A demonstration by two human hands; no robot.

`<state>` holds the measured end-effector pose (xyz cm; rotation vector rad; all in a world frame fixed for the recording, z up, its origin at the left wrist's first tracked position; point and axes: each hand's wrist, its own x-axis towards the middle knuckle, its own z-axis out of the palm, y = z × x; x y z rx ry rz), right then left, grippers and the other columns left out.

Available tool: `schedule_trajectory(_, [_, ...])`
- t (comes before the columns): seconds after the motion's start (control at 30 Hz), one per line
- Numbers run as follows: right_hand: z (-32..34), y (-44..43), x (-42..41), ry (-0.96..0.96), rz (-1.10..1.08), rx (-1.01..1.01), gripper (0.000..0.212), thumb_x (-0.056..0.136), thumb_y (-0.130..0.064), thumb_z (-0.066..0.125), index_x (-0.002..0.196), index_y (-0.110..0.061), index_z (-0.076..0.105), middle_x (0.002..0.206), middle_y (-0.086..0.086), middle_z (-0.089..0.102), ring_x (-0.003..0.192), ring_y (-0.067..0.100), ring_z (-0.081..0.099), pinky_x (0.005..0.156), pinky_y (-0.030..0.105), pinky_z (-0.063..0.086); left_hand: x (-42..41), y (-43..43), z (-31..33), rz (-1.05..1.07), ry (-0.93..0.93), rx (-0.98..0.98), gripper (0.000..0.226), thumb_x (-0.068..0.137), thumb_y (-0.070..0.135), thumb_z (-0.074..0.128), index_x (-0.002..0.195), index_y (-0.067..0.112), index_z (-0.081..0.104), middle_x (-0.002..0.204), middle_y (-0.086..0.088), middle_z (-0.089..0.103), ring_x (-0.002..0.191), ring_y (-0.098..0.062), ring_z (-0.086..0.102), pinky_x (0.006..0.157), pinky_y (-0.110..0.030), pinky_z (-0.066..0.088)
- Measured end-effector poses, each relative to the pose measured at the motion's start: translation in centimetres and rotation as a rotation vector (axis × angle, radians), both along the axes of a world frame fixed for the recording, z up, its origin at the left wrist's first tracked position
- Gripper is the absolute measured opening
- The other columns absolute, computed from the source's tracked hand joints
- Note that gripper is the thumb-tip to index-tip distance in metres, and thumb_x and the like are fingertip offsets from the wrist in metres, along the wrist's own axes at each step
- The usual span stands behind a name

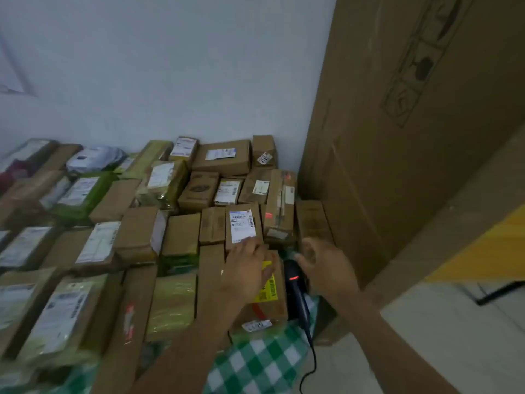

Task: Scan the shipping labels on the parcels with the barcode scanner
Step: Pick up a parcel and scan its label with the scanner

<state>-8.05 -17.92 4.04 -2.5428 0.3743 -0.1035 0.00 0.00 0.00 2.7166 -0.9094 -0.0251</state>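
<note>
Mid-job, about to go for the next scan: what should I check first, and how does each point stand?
1. Black corded barcode scanner powered: ok, red light lit.
2. Scanner gripped: not ok, the right hand hovers beside it and the handle lies free.
3. White shipping label ahead faces up, barcode uncovered: ok.
4. Yellow label readable: not ok, the left hand rests flat over part of it.
5. Cable free of snags: cannot tell, it runs out of view.

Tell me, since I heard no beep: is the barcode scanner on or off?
On: a red light glows on the head of the barcode scanner, which lies beside the yellow-labelled parcel.
</note>
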Motion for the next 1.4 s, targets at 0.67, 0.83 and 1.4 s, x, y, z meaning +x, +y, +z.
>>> schedule_trajectory(0.67, [-17.8,3.2,-2.3,0.399,-0.266,0.237,0.035,0.102,-0.027,0.051,0.133,-0.013,0.042,0.115,0.011,0.066,0.101,0.027,0.066,0.074,0.031,0.05,-1.3,1.4,-9.5,0.103,0.065,0.177,0.086,0.087,0.073,-0.012,0.158,0.026,0.001,0.164,0.009,-0.01,0.151,-0.019,-0.016,0.116,-0.046,-0.017])
schedule_trajectory(0.83, [-17.9,4.0,-2.9,0.261,-0.349,0.382,0.031,0.099,-0.016,0.054,0.128,-0.006,0.045,0.116,0.017,0.06,0.101,0.034,0.062,0.071,0.029,0.04,-1.3,1.7,-9.7,0.092,0.053,0.161,0.085,0.092,0.072,-0.005,0.158,0.023,0.018,0.164,0.006,0.006,0.152,-0.02,-0.001,0.118,-0.047,-0.007])
schedule_trajectory(1.4, [-7.6,2.5,-1.4,0.026,-0.389,0.965,0.016,0.086,-0.008,0.07,0.079,-0.01,0.056,0.049,0.002,0.055,0.041,0.013,0.052,0.049,0.026,0.045,-1.9,4.2,-8.1,0.462,0.325,-0.081,0.12,0.075,0.077,0.055,0.157,0.016,-0.009,0.165,-0.01,0.002,0.151,-0.03,0.009,0.119,-0.046,0.019])
